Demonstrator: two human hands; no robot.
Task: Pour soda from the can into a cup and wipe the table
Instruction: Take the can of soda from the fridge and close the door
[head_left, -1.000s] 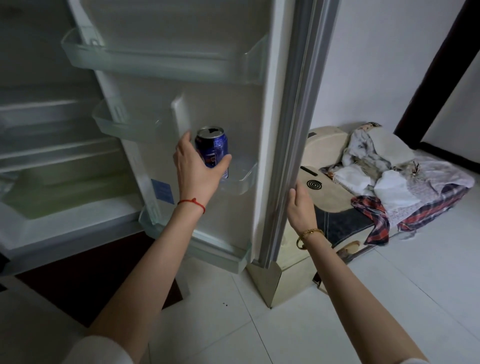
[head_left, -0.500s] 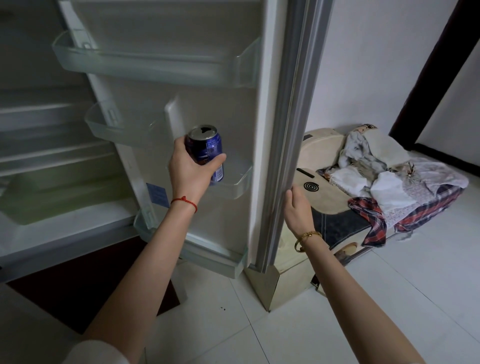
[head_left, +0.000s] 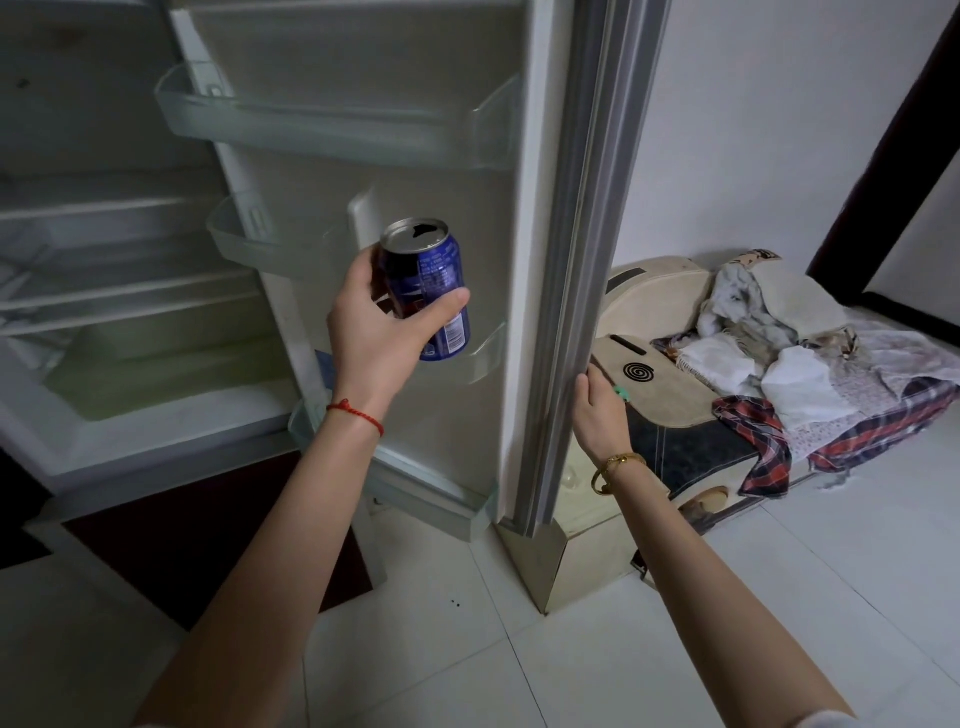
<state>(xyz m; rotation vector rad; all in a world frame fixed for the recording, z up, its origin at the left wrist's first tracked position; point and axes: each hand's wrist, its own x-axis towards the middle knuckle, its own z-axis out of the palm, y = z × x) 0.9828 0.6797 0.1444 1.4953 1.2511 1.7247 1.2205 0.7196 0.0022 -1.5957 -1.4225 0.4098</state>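
Blue soda can (head_left: 428, 291) – opened, upright, gripped by left hand (head_left: 382, 332) before fridge door (head_left: 415, 156) shelves; right hand (head_left: 600, 410) – fingers curled round door's outer edge

- The can (head_left: 427, 291) is partly covered by the left hand (head_left: 379, 332), so most of the label is lost, and the small print that shows is too tiny to read.
- The right hand (head_left: 597, 410)'s fingertips go behind the fridge door (head_left: 571, 260) edge.
- The fridge top and left side are cut off by the frame.
- The shelves (head_left: 104, 291) inside are blurry and dim.
- The cloth pile (head_left: 810, 364) at far right runs off the edge.
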